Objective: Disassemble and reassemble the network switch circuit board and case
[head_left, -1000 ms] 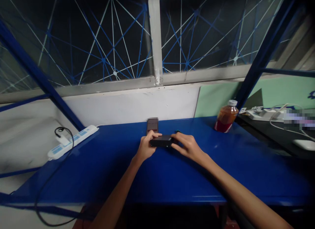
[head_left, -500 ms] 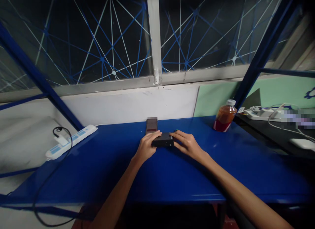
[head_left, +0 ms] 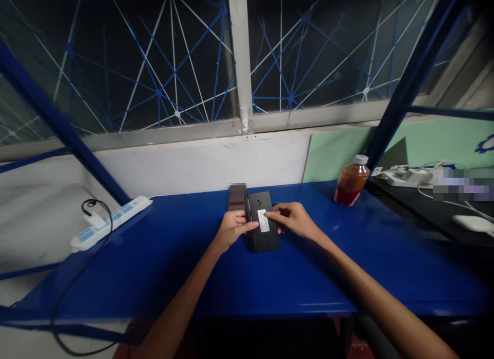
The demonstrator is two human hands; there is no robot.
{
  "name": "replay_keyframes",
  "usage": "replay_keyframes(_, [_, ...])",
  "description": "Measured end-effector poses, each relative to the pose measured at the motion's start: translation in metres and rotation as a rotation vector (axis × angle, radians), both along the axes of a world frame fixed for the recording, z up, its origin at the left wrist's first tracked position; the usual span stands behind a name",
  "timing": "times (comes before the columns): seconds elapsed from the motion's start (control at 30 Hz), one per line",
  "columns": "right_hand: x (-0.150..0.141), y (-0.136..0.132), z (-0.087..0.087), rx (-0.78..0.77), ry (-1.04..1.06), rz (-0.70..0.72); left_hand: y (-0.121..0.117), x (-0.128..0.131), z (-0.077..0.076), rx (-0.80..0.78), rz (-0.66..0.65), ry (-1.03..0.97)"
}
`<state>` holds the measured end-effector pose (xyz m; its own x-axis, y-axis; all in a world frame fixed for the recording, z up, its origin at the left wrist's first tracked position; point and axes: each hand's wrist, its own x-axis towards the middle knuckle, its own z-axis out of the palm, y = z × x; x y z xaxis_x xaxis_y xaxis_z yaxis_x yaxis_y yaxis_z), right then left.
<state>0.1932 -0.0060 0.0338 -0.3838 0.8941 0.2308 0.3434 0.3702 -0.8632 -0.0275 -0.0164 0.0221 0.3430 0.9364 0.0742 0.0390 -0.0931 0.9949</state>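
A flat black box-shaped device is held just over the blue table, a broad face with a white label and small mounting holes turned up toward me. My left hand grips its left edge, thumb lying on the face by the label. On the opposite edge, my right hand holds it with one finger on the label. Behind my left hand lies a dark, flat, slab-like thing, partly covered by the hand and blurred at its top. A small green bit shows by my right fingers; its kind is unclear.
To the left lies a white power strip with a plug and a black cable hanging down. A bottle of reddish-brown drink stands at the back right. Beyond it, a black surface carries white cables and a white adapter.
The black device has been tipped from showing its narrow side to showing its labelled broad face. Both hands have shifted their grip on its edges.
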Motion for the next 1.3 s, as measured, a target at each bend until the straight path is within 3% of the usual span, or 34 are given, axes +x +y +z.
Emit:
replay_keyframes(0.17, [0.000, 0.000, -0.001, -0.086, 0.071, 0.028, 0.002, 0.000, -0.001, -0.057, 0.008, 0.004])
replay_keyframes(0.27, [0.000, -0.001, 0.000, -0.169, 0.130, 0.118, 0.003, -0.002, -0.001, -0.109, -0.037, -0.026])
replay_keyframes(0.37, [0.000, 0.000, 0.001, -0.200, 0.146, 0.112, 0.004, -0.005, 0.000, -0.155, -0.100, -0.054])
replay_keyframes(1.3, [0.002, -0.004, 0.008, -0.152, 0.099, 0.126, 0.007, -0.019, 0.007, -0.206, -0.203, -0.024])
